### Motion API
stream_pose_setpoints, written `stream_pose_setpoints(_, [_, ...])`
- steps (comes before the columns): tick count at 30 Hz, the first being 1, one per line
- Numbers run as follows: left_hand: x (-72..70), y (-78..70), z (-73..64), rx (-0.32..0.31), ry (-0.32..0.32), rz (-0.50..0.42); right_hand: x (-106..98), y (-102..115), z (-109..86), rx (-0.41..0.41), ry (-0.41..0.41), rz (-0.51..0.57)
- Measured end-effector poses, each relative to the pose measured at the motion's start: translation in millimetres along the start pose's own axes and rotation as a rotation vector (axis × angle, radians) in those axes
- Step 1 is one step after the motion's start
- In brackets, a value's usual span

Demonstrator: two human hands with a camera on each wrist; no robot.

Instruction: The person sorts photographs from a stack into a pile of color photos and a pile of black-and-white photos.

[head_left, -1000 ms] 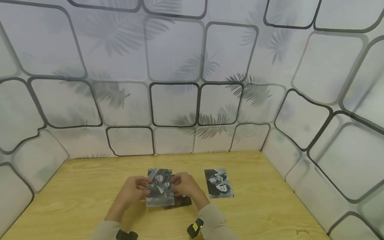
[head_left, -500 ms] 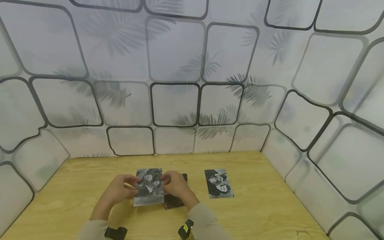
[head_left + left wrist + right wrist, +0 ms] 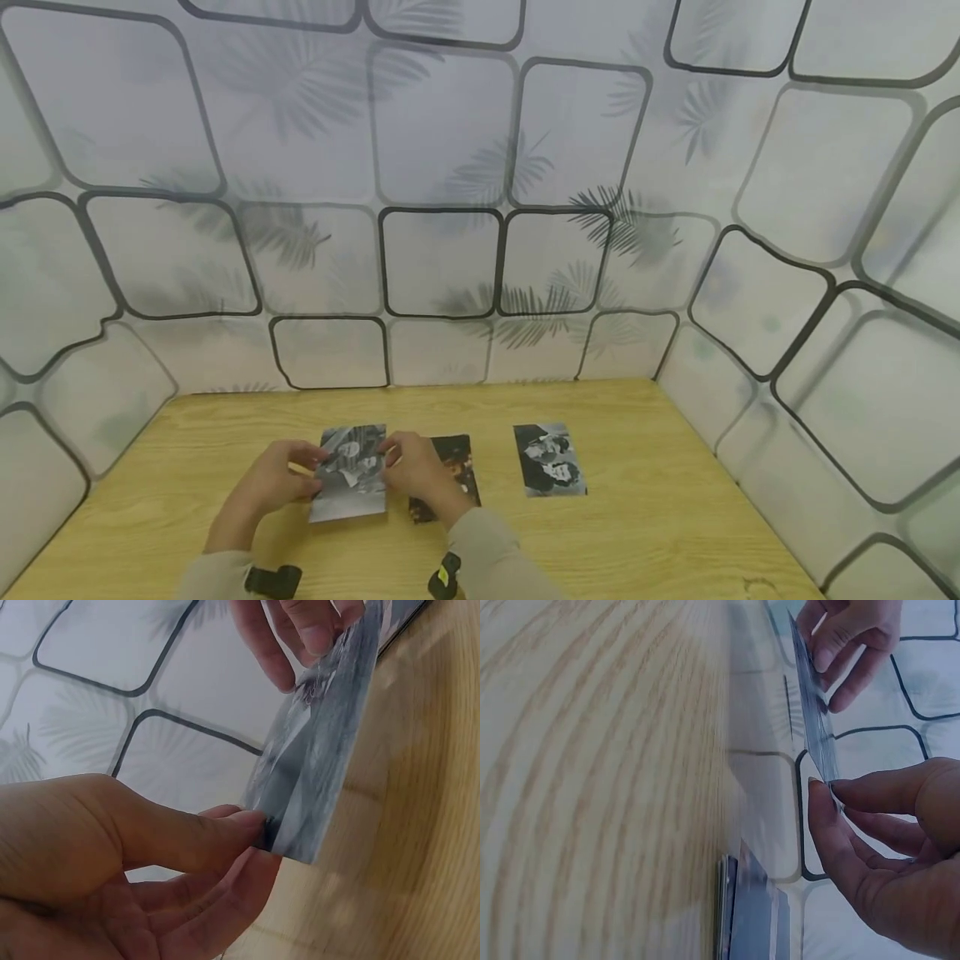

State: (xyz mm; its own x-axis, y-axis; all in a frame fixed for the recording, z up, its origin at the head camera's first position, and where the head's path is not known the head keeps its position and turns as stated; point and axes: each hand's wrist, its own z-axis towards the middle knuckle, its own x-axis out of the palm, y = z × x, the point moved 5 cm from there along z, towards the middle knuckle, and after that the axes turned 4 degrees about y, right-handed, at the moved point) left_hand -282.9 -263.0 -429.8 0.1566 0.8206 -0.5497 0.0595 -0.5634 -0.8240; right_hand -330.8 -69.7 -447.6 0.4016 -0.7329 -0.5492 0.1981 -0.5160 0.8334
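Observation:
A black-and-white photo point(image 3: 350, 475) is held just above the table between both hands. My left hand point(image 3: 273, 479) pinches its left edge with thumb and fingers; the left wrist view shows the thumb on the face of the print point(image 3: 315, 765). At the opposite edge, my right hand point(image 3: 416, 471) pinches the photo between thumb and fingertips. Partly behind the right hand and wrist lies a darker photo pile point(image 3: 463, 467) on the table. Its stacked edges point(image 3: 726, 907) show in the right wrist view.
Another black-and-white photo point(image 3: 550, 460) lies flat to the right on the wooden table point(image 3: 637, 517). Patterned fabric walls point(image 3: 442, 262) rise at the table's back and sides. Dark wrist cameras point(image 3: 273, 581) are strapped on both forearms.
Both hands have moved left with the photo between them, off the darker photo pile, which now shows more. The photo at the right has stayed in place.

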Motion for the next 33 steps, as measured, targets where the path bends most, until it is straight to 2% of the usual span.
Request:
stream_pose_setpoints(4, [-2.4,4.8,-0.7,-0.033,0.010,0.000,5.1,2.9,0.3,-0.004,0.004,-0.013])
stream_pose_setpoints(12, [-6.2,10.4,-4.3,-0.044,0.028,-0.009,11.3,7.3,2.6,-0.028,-0.016,-0.155])
stream_pose_setpoints(21, [-12.1,18.3,-1.3,-0.051,0.024,0.047,20.4,4.8,7.4,-0.017,0.018,-0.081])
stream_pose_setpoints(26, [-13.3,19.9,-2.2,-0.058,0.004,0.070,23.8,7.9,8.8,-0.038,0.009,-0.169])
stream_pose_setpoints(28, [-13.7,22.7,-3.2,-0.079,0.002,0.074,26.7,9.2,8.4,-0.046,0.013,-0.205])
stream_pose_setpoints(33, [-14.6,27.7,-2.7,-0.114,0.012,0.075,30.6,12.8,4.6,-0.028,0.020,-0.208])
